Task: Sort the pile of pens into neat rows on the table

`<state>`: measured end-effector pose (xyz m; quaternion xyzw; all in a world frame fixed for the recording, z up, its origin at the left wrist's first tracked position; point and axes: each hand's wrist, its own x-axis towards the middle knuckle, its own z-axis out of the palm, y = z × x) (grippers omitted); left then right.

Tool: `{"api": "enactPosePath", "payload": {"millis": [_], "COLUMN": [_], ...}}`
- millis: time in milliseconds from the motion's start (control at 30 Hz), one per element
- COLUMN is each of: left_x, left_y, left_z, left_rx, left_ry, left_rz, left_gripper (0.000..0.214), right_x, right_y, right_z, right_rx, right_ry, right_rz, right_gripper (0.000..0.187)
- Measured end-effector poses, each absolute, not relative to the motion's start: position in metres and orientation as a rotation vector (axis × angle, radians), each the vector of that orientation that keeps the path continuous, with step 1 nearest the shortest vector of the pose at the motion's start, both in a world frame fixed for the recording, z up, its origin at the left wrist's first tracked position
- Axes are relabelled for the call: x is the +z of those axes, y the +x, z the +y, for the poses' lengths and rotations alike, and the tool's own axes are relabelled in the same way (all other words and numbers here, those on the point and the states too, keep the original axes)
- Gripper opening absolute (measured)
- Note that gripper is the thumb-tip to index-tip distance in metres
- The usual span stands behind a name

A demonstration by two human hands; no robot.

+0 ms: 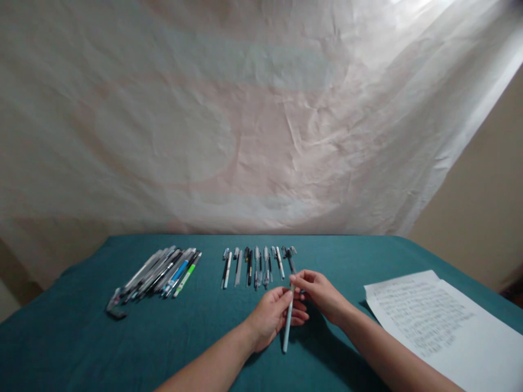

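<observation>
Both hands meet over the teal tablecloth (81, 337) at centre. My left hand (272, 318) is closed around a pale, slim pen (287, 332) whose lower end points toward me. My right hand (321, 294) pinches the pen's upper end with thumb and fingers. Just behind the hands lies a row of several pens and caps (257, 265), laid side by side. A bundle of several more pens (163, 272) lies slanted at the left.
A sheet of paper with handwritten lines (433, 321) lies at the right of the table. A wrinkled white cloth (245, 125) hangs as a backdrop behind the table. A beige wall (482, 190) shows at the right.
</observation>
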<state>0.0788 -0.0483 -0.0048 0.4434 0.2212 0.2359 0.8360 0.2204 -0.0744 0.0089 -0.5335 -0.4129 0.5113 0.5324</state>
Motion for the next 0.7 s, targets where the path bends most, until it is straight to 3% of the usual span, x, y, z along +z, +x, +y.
{"api": "enactPosePath", "payload": {"millis": [433,700], "left_x": [-0.0062,-0.0040], "left_y": [0.0788,0.0792], "left_z": [-0.0483,-0.0486], "left_rx": [0.499,0.491], "left_ry": [0.923,0.938], "left_rz": [0.480,0.481], "left_gripper": [0.032,0.029], "right_x": [0.0146,0.0076], "right_y": [0.2209,0.2208], "right_z": [-0.0743,-0.0730], "right_rx": [1.309,1.203], "right_ry": [-1.195,-1.289], "right_rz": [-0.995,-1.002], "right_gripper": [0.034,0.031]}}
